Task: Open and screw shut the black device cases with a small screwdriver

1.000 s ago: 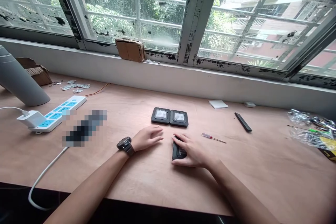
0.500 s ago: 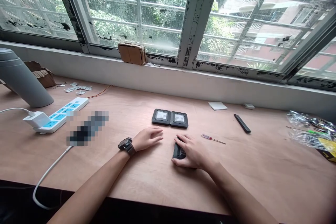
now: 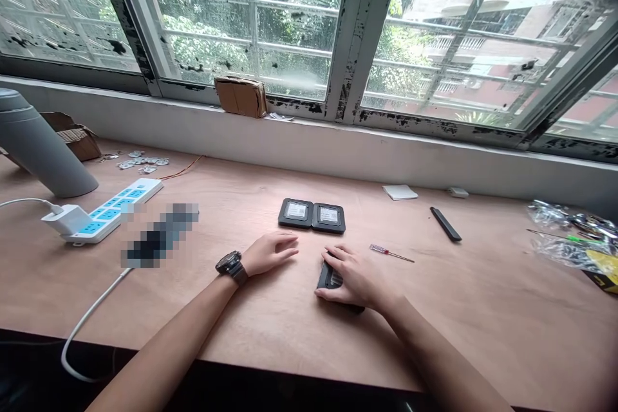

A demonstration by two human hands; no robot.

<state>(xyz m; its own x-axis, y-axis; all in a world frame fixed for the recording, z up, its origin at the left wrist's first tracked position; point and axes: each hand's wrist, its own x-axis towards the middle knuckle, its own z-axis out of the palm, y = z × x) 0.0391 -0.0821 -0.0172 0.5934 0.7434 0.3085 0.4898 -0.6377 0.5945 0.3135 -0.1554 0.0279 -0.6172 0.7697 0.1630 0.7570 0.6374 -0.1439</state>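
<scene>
My right hand (image 3: 355, 279) lies over a small black device (image 3: 326, 278) on the wooden table (image 3: 270, 328), fingers closed around it. My left hand (image 3: 270, 252), with a black watch (image 3: 232, 266) on the wrist, rests flat on the table beside it, fingers stretched out and holding nothing. Just beyond both hands lie two black square devices (image 3: 311, 215) side by side, white labels facing up. A small red-handled screwdriver (image 3: 390, 253) lies to the right of my right hand.
At left are a white power strip (image 3: 113, 203) with a charger and cable, a grey cylinder (image 3: 36, 145), a cardboard box (image 3: 70, 132) and small metal parts (image 3: 140, 162). A black bar (image 3: 445, 223), white pad (image 3: 400, 192) and plastic bags (image 3: 574, 238) lie right.
Both hands stay almost still; my right hand has settled slightly further over the black device. The view has shifted a little.
</scene>
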